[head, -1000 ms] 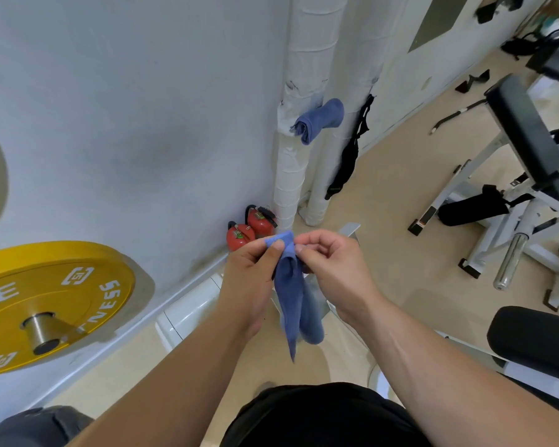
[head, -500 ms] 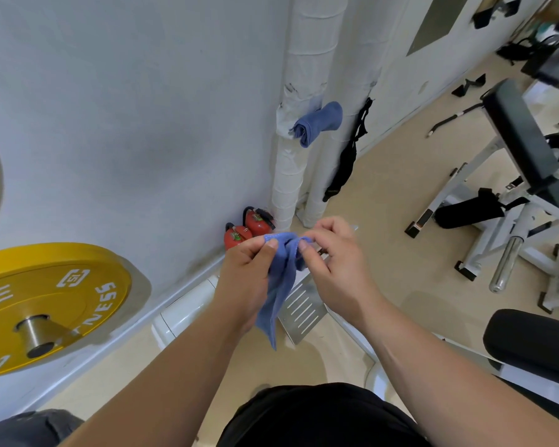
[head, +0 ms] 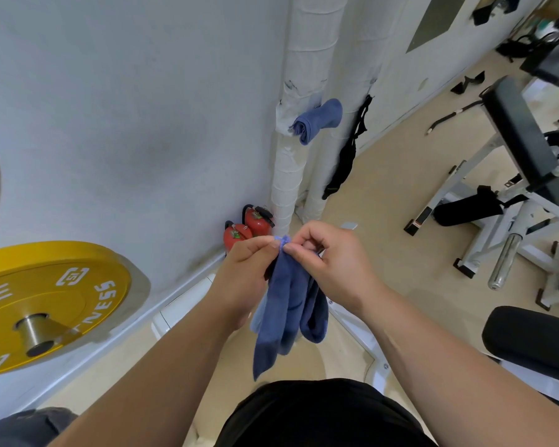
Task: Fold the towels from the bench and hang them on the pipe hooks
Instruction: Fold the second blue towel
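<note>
Both hands meet in front of the body, above the floor near the wall corner.

- Left hand (head: 242, 279): thumb and forefinger pinch the top edge of a blue towel (head: 281, 311).
- Right hand (head: 333, 262): pinches the same edge, its fingertips touching those of the left hand. The other fingers are curled in.
- The held towel hangs straight down from the pinch in long narrow layers. The lower ends are uneven and one corner trails lowest. It touches nothing below.

Progress:
- A second blue towel (head: 318, 119) is already up on the white wrapped pipe (head: 304, 43), bunched rather than flat. The hook itself is hidden under the cloth.
- A black strap (head: 346, 156) hangs on the neighbouring pipe (head: 346, 59). I cannot tell whether a free hook is there.
- Two red fire extinguishers (head: 249, 227) stand at the foot of the pipes.

Judgement: one towel is done and this one is mid-fold. The corners look brought together, but the layers are not yet squared. Still to do are finishing the fold, stepping to the pipes and hanging it. No further towels are in view, so I cannot tell how many remain.
</note>
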A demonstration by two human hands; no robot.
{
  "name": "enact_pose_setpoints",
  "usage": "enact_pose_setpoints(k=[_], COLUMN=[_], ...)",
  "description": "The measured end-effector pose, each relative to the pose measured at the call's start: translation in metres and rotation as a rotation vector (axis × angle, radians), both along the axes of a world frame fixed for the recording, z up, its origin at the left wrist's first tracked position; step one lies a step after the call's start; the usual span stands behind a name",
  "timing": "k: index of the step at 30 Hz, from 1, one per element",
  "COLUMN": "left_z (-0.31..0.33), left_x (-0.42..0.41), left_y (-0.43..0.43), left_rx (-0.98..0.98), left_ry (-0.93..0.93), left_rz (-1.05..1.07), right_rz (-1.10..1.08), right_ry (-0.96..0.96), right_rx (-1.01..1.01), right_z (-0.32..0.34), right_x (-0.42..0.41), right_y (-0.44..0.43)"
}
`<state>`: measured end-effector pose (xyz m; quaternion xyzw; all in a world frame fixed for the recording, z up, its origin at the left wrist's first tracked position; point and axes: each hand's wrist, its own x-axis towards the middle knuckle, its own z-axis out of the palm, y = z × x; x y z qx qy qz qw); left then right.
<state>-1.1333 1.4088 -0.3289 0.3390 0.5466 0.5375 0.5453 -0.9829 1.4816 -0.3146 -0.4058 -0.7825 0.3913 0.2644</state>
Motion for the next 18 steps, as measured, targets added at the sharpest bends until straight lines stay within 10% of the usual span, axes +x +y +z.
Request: enact_pose_setpoints(k=[18], left_z=[-0.002], left_x=[-0.011], left_y=[0.006], left_rx=[0.058], left_ry=[0.310], left_rz=[0.081], right_rz=[0.171], right_ry=[-0.082], right_rx=[-0.213], right_z=[-0.006], right_x=[0.003], right_y=[0.002])
